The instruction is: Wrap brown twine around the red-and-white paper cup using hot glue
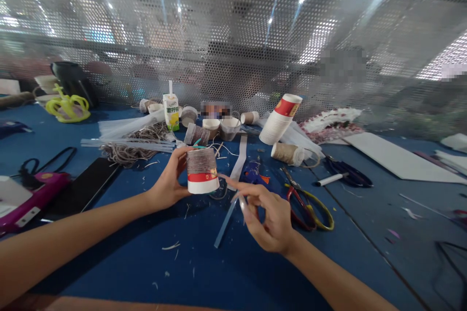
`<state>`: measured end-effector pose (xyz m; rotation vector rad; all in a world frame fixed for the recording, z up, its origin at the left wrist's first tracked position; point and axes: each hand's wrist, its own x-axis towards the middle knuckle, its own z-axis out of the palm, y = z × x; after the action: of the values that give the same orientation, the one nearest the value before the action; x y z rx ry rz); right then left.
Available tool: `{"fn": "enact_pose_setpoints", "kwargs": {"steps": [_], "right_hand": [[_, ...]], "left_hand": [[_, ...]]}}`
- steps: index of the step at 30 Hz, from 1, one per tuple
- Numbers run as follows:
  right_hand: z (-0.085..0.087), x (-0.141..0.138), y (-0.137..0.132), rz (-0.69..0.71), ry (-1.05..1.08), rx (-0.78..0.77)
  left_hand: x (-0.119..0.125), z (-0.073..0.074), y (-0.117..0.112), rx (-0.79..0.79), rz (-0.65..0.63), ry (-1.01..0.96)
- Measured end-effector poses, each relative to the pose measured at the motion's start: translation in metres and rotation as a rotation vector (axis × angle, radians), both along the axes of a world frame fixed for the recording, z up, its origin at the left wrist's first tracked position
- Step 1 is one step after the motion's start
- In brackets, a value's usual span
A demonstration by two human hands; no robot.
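My left hand (168, 182) grips an upturned paper cup (202, 171), white with a red band, its upper half wound with brown twine. My right hand (265, 213) is just right of the cup, forefinger stretched out to the cup's lower edge, the other fingers curled; a thin strand seems pinched there but I cannot make it out. A clear glue stick (225, 222) lies on the blue table (204, 267) under my hands.
Red-and-yellow scissors (308, 204) and a blue glue gun (255, 174) lie right of my hands. A stack of paper cups (280, 120), twine-wrapped cups (288, 153), a twine bundle (133, 146), a juice carton (171, 111) and a pink tool (34, 197) surround them. A perforated metal screen (233, 34) stands behind.
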<state>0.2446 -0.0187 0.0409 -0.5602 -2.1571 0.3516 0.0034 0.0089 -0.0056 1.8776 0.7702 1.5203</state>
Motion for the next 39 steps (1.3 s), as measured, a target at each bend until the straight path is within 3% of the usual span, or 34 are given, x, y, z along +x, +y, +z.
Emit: {"fn": "enact_pose_setpoints", "kwargs": {"steps": [5,9,13,16,19,24,27,30,33,39], "right_hand": [[0.003,0.003,0.004,-0.157,0.022,0.093],[0.009,0.006,0.022,-0.525,-0.009,0.016],[0.019,0.020,0.044,-0.845,-0.380,-0.129],[0.022,0.029,0.051,-0.795,-0.717,-0.351],[0.019,0.026,0.050,-0.775,-0.856,-0.310],[0.012,0.017,0.050,-0.917,-0.912,-0.173],[0.016,0.022,0.055,-0.953,-0.736,-0.179],[0.026,0.030,0.057,-0.869,-0.244,-0.390],[0.033,0.030,0.052,-0.613,0.164,-0.752],[0.028,0.010,0.028,0.056,0.467,-1.095]], "left_hand": [[0.000,0.001,0.001,-0.038,0.041,-0.011],[-0.001,-0.001,0.002,-0.032,0.032,-0.010],[-0.002,-0.003,0.003,-0.003,0.053,-0.008],[-0.004,-0.001,0.002,0.014,0.097,0.042],[-0.004,0.004,0.000,0.008,0.102,0.116],[-0.003,0.007,-0.003,-0.059,0.089,0.115],[-0.003,0.005,-0.003,-0.110,0.062,0.072],[-0.003,0.002,-0.003,-0.201,-0.012,0.008],[-0.003,0.002,-0.003,-0.266,-0.068,-0.046],[-0.003,0.008,-0.005,-0.308,-0.151,-0.033]]}}
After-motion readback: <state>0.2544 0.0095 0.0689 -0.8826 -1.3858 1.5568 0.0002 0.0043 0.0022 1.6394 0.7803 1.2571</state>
